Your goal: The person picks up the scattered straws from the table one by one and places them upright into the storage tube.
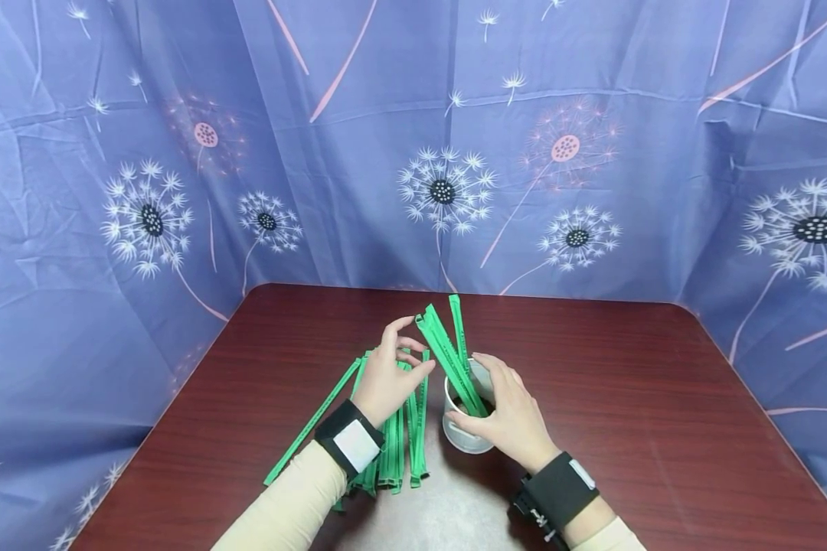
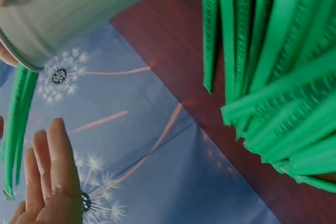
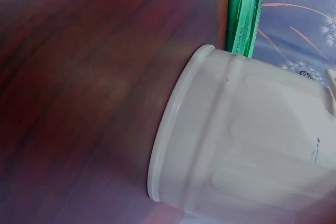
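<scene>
smooth plastic-looking cup (image 3: 252, 140), paper-like stick packets (image 2: 286, 87), glossy wood-grain table (image 1: 661, 398), wrinkled cloth backdrop (image 1: 358, 153)

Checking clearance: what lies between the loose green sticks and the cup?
A narrow bare strip of tabletop separates the loose green sticks from the cup in the head view; the left hand overhangs its far end.

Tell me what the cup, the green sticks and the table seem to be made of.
Cup: probably smooth plastic with a soft sheen, judging by its molded-looking ridges and raised rim.
Green sticks: thin printed wrappers with flattened ends, plastic film or coated paper; contents hidden.
Table: wood or wood-look laminate, streaky red-brown grain, somewhat glossy, given the pale glare near the front.
</scene>
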The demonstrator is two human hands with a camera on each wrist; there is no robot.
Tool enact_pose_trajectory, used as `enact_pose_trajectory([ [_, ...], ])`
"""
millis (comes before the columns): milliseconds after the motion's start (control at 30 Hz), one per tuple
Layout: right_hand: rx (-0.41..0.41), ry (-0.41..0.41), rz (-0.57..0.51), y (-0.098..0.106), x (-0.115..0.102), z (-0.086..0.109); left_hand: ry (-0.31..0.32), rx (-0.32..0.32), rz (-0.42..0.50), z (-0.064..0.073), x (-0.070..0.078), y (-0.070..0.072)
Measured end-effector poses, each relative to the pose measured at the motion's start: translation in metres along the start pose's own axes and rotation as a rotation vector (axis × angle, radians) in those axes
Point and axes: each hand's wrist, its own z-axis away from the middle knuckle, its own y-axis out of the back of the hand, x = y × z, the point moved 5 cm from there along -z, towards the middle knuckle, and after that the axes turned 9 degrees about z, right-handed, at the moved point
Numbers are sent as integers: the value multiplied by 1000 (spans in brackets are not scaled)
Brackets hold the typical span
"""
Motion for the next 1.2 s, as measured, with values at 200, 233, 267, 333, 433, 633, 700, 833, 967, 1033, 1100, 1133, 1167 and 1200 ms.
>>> enact_pose_trajectory([
  [200,0,-7,-3,-1,1,0,-7,-36,-272,-1,-13,9],
  [233,1,-6,-2,-1,1,0,-3,-46,-336,-1,-17,10],
  [267,1,-6,-3,-1,2,0,10,-56,-403,-2,-21,12],
  [333,0,-5,-4,-2,2,0,41,-78,-523,-2,-32,14],
  [433,-1,-3,-5,-2,2,1,81,-108,-660,1,-48,17],
  [633,3,-1,-6,-2,2,0,227,-138,-749,7,-70,23],
  [700,4,-3,-6,-1,2,0,293,-138,-756,8,-78,27],
  [833,1,-5,-6,-2,2,0,366,-138,-780,10,-93,32],
  [967,-5,-4,-9,-2,3,0,397,-146,-793,14,-100,37],
  [1033,-8,-5,-12,-3,3,0,403,-141,-793,15,-100,39],
  [1100,-9,-6,-14,-3,3,0,403,-134,-792,15,-99,42],
  [1133,-10,-7,-15,-3,3,0,401,-132,-794,15,-99,43],
  [1167,-10,-7,-15,-3,3,0,394,-129,-795,16,-98,44],
  [1200,-11,-8,-16,-3,3,0,385,-127,-798,15,-98,44],
])
